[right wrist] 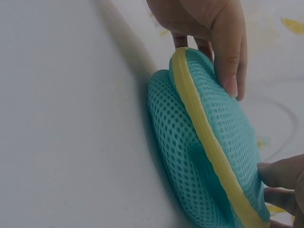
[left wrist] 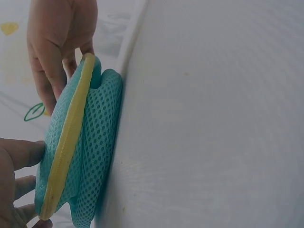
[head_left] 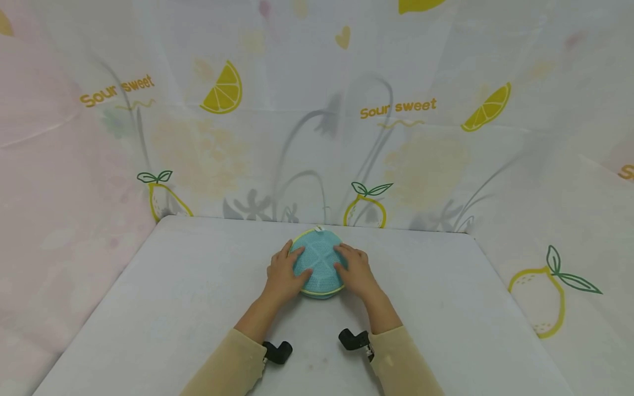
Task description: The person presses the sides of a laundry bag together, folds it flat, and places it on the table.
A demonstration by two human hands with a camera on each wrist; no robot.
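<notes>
A round turquoise mesh laundry bag (head_left: 319, 261) with a yellow zipper rim rests on the white table, towards its back edge. My left hand (head_left: 284, 275) holds its left side, and my right hand (head_left: 358, 270) holds the right side. Both thumbs lie on the domed top, with other fingers at the rim. Seen side-on in the left wrist view, the bag (left wrist: 97, 137) has a bulging lower half under the yellow zipper (left wrist: 69, 135). The right wrist view shows the zipper (right wrist: 204, 130) running between the two mesh halves. Some fingertips are hidden behind the rim.
The white table (head_left: 173, 308) extends to both sides of the bag. A curtain-like backdrop (head_left: 287, 66) printed with lemons and lettering stands behind and beside it. Black wrist devices (head_left: 278, 352) protrude from the beige sleeves (head_left: 228, 363).
</notes>
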